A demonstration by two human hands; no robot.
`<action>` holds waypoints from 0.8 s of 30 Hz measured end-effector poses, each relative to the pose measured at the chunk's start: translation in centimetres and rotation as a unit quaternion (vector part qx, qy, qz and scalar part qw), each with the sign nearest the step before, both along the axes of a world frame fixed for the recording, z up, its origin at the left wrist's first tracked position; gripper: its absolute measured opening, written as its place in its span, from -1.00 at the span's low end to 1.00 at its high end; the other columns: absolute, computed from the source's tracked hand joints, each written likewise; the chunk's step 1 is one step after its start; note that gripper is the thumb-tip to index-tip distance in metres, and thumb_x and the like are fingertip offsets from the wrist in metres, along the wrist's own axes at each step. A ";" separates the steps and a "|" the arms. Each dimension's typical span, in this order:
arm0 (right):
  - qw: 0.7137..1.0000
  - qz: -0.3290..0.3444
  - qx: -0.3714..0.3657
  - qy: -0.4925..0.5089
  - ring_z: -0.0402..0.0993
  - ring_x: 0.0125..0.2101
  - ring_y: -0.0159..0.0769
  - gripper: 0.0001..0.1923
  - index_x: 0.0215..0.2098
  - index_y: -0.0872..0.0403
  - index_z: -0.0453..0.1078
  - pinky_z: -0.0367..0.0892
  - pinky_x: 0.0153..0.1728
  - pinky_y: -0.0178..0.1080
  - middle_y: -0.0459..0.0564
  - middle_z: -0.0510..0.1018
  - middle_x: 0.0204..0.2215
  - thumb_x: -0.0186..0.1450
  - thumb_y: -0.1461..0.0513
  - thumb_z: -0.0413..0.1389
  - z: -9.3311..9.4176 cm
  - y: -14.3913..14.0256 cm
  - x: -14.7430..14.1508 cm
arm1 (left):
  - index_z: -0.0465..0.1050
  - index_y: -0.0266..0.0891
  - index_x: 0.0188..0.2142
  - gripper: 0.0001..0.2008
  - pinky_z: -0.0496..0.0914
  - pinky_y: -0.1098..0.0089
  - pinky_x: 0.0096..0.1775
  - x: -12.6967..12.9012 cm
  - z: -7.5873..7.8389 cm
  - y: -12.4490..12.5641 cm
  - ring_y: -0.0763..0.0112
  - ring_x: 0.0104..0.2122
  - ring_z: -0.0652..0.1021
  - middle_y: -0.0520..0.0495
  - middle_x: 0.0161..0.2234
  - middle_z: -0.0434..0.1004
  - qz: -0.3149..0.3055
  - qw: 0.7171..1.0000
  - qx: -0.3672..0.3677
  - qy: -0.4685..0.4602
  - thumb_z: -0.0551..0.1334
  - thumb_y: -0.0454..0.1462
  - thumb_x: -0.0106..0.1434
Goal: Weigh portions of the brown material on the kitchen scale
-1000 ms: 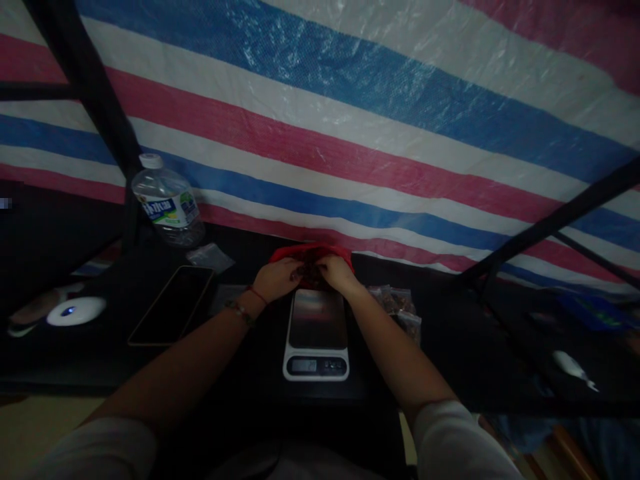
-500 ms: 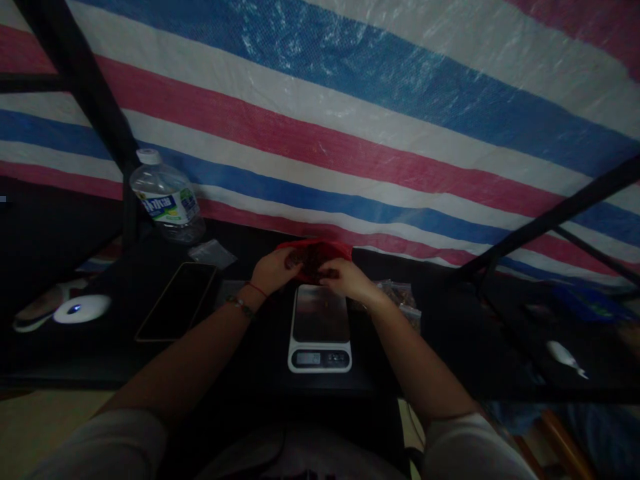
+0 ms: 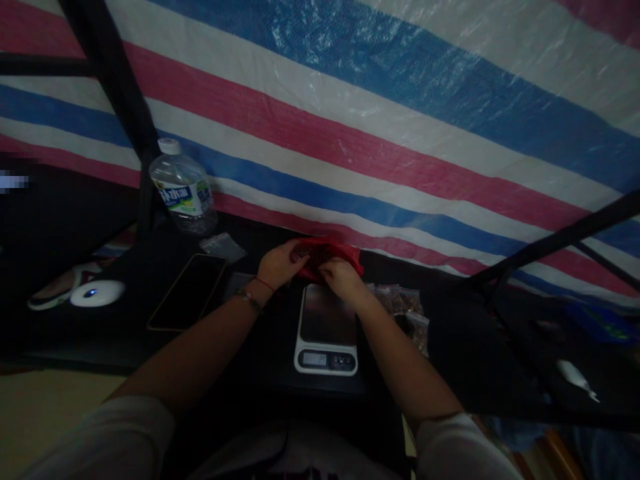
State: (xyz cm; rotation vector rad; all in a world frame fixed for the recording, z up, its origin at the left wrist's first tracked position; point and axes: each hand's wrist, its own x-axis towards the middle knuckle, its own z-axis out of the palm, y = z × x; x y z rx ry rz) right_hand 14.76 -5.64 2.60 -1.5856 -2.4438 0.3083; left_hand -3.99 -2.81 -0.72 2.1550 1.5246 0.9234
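Observation:
A red plastic bag (image 3: 354,257), open at the top, lies at the back of the black table with dark contents inside. My left hand (image 3: 280,265) is closed on the bag's left edge, its thumb at the opening. My right hand (image 3: 343,279) reaches into the bag from the right, its fingers bent together among the dark contents; what they hold, if anything, is hidden. Just in front of the bag sits a white kitchen scale (image 3: 327,319) with a dark plate and a lit display too blurred to read. Right of my right forearm lie several small filled zip bags (image 3: 404,301).
Left of my left hand are a dark phone (image 3: 187,293), clear zip bags (image 3: 223,247) and a large clear bottle (image 3: 183,197). A white rounded device (image 3: 97,293) lies further left. Striped sheeting (image 3: 310,140) hangs behind the table, with a black metal frame (image 3: 117,87) beside it.
My right hand has moved from over the scale's back edge further into the red bag. My left hand stays on the bag. The whole view has shifted slightly.

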 end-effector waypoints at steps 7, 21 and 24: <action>0.988 -0.002 -0.076 -0.132 0.56 -0.29 -0.11 -0.79 -0.25 0.13 0.56 0.37 -0.29 -0.23 0.18 0.62 -0.33 0.18 0.23 0.15 -0.1 0.8 -4.6 | 0.36 -0.09 0.06 -0.55 0.40 0.39 -0.24 0.1 -0.2 0.2 0.29 -0.24 0.57 -0.06 -0.17 0.58 0.016 0.999 -0.021 0.019 0.17 0.01 0.24; 0.992 -0.083 -0.065 -0.064 0.51 -0.12 -0.22 -0.70 -0.13 0.10 0.51 0.31 -0.08 -0.29 0.08 0.59 -0.14 0.30 0.27 -0.02 1.0 2.4 -1.9 | 0.39 -0.13 0.02 -0.58 0.40 0.41 -0.20 0.0 -0.3 0.2 0.30 -0.20 0.57 -0.06 -0.16 0.58 0.001 0.999 -0.031 0.033 0.18 -0.03 0.23; 0.993 -0.094 -0.050 -0.043 0.44 -0.01 -0.24 -0.62 0.00 0.12 0.44 0.25 0.02 -0.30 0.09 0.54 -0.02 0.31 0.34 -0.09 0.9 3.0 0.1 | 0.42 -0.12 -0.05 -0.60 0.40 0.40 -0.18 0.2 -0.3 0.0 0.28 -0.20 0.57 -0.04 -0.18 0.58 -0.082 0.994 -0.034 0.070 0.22 -0.02 0.17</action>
